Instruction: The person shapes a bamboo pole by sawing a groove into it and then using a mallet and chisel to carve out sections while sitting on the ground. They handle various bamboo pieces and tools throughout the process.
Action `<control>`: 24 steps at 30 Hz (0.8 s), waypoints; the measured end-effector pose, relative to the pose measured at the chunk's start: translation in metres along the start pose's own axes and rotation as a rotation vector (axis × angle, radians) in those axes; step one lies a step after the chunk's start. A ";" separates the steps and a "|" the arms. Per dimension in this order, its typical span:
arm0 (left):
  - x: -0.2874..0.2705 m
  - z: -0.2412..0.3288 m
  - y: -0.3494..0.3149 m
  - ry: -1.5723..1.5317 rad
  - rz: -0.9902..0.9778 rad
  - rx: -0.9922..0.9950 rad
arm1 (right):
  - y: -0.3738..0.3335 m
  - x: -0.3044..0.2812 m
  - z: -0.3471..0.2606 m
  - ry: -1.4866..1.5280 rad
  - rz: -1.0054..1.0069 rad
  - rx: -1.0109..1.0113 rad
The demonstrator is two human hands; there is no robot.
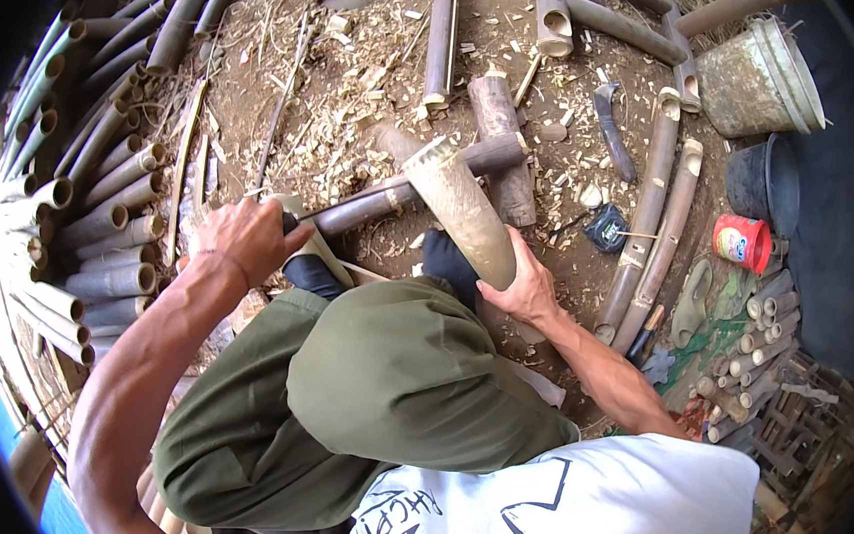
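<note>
My right hand (529, 284) is wrapped around the near end of a thick, pale bamboo piece (463, 214), which slants away with its rough, notched end up. That piece crosses a brown bamboo pole (372, 206) lying on the ground; whether they touch is unclear. My left hand (245, 243) is closed on the dark handle of a knife (290, 221). A thin, dark blade seems to run from the handle toward the pale piece, along the pole; its tip is hard to make out. Another pale tube (309, 238) stands just beside my left hand.
Cut bamboo tubes (112, 282) are stacked at the left. A short log (503, 151) lies under the pole. To the right are a curved dark tool (614, 132), long bamboo lengths (649, 214), a whitish bucket (753, 81), a black bucket (764, 185) and a red tub (743, 242). Shavings litter the dirt.
</note>
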State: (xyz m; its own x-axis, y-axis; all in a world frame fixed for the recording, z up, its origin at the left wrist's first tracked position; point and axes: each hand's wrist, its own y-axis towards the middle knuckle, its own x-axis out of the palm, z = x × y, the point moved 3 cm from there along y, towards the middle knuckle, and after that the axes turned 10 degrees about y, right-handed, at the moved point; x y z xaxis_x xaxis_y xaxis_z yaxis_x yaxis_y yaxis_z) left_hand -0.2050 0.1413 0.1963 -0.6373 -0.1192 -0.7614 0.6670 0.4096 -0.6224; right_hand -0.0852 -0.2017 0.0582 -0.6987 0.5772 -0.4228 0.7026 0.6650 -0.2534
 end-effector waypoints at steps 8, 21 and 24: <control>-0.011 0.003 0.007 0.044 -0.089 0.016 | -0.004 0.012 0.007 0.015 0.154 -0.095; -0.014 -0.001 0.009 0.078 -0.115 0.044 | 0.001 0.023 0.008 -0.043 0.024 -0.026; -0.007 0.001 0.006 0.095 -0.104 0.035 | -0.011 0.012 0.007 0.126 0.211 -0.129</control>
State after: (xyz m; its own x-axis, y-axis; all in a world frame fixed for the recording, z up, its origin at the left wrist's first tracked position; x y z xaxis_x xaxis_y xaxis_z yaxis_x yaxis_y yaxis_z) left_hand -0.1958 0.1443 0.1977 -0.7360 -0.0726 -0.6730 0.6076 0.3673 -0.7042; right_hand -0.1004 -0.2060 0.0497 -0.5558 0.7581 -0.3411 0.8169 0.5742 -0.0549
